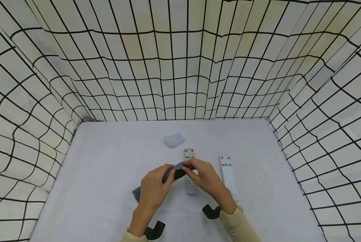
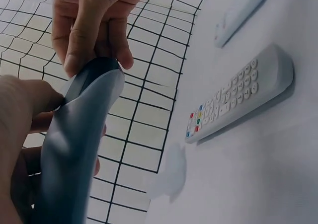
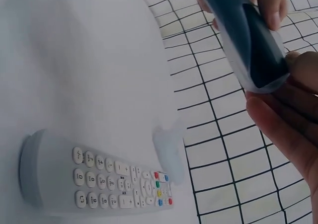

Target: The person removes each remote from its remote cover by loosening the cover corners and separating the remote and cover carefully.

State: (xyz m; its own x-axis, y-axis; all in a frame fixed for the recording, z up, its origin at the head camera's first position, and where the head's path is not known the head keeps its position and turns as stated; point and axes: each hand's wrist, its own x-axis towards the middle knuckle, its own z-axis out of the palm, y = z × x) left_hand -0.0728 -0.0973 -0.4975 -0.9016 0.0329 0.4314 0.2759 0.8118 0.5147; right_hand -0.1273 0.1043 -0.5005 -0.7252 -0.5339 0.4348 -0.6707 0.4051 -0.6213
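Head view: we see both hands meeting over the middle of the white counter. The left hand grips a dark remote in a blue-grey silicone sleeve, fingers curled round its near half. The right hand pinches the far end of the same sleeve. The sleeved remote is lifted off the counter, angled from lower left to upper right. Directly under the right hand lies a white remote, partly covered; a second white remote lies just to its right, parallel. A pale folded sleeve rests farther back, apart from both.

Left wrist view: we note the left hand wrapped round the silicone sleeve, and the right hand's fingers pinching its upper tip. The white remote lies on the counter beyond; the second white remote shows at the top edge.

Right wrist view: we log the right hand's fingers clamped on the sleeve's end, the dark remote body showing in the opening. The white remote lies below, keys up; the pale sleeve sits near its coloured-key end.
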